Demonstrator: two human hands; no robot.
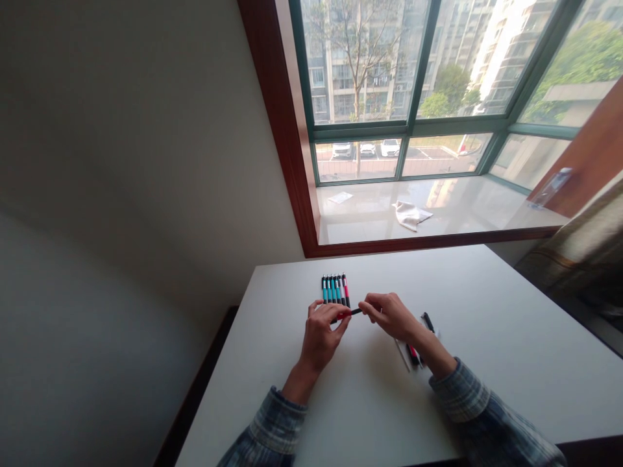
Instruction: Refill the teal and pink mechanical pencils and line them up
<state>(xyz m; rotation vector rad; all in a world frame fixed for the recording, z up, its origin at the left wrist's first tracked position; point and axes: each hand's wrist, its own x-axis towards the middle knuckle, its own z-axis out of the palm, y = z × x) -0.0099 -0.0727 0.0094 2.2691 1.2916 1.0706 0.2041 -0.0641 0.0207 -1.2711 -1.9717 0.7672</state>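
So the pen (356,311) is up in both hands just above the white table (496,305), nearer the table's far edge than its near one and a bit closer to the far left corner than the far right. It's red at the left end, with a slim black stretch showing between the hands.

Left hand (321,331) has the red part pinched between thumb and fingers. Right hand (392,314) has its thumb and fingers pressed together on the black end; the fingers hide the very tip, so can't tell you what that looks like.

Right behind the left hand, toward the far edge, there's a tidy row of pens (333,290) standing side by side in line, flat on the table: mostly teal, then a paler one, then a red one at the right end.

Under and beside the right forearm there's a loose bunch of stuff: a thin pale stick (402,355), a red-and-black piece (412,353) and a black piece (427,322). Forearm covers some of it.

Past the far edge is a windowsill (365,227) with a crumpled white cloth (411,214) on it, below a green-framed window (409,126).
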